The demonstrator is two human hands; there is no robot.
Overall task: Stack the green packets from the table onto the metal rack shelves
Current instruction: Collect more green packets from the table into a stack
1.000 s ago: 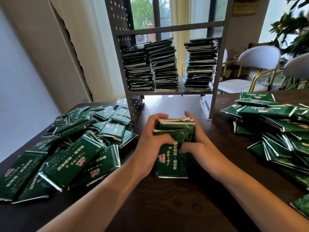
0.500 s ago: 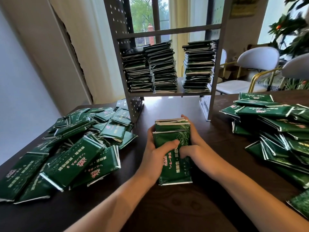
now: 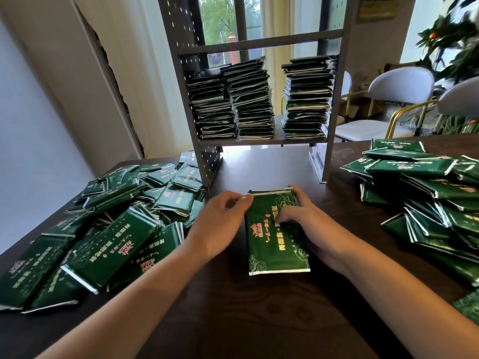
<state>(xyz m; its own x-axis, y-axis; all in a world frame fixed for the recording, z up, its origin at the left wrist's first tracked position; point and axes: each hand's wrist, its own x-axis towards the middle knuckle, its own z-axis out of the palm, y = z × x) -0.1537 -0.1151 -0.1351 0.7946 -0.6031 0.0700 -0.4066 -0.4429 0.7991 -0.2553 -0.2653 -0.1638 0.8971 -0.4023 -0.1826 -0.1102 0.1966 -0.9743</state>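
At desk centre, head view: small stack of green packets [image 3: 276,237] lies flat on the dark wood desk [image 3: 233,320], long axis running 12 to 6, printed face up.

Left hand [image 3: 220,224] sits at the stack's 9 o'clock side, fingers relaxed and only lightly bent, fingertips touching the top-left corner near the silver seal. Grip is wide, nothing held.

Right hand [image 3: 305,218] is at the stack's 3 o'clock side, thumb across the top face, fingers curled round the right edge up to the far corner. Grip is holding the stack.

Metal rack [image 3: 259,141] stands on the desk at 12 o'clock, just beyond the stack. Its lower shelf carries three tall piles of packets [image 3: 255,99]: two touching at the left, one apart at the right. Upper shelf bar is visible; cannot tell what is above it.

Loose packet heap [image 3: 103,224] at 9 o'clock, jumbled and overlapping, reaching the rack's left leg. Second heap [image 3: 435,203] at 3 o'clock, also overlapping.

White chairs [image 3: 396,99] with gold frames at 2 o'clock behind the desk, beside a plant [image 3: 456,42].
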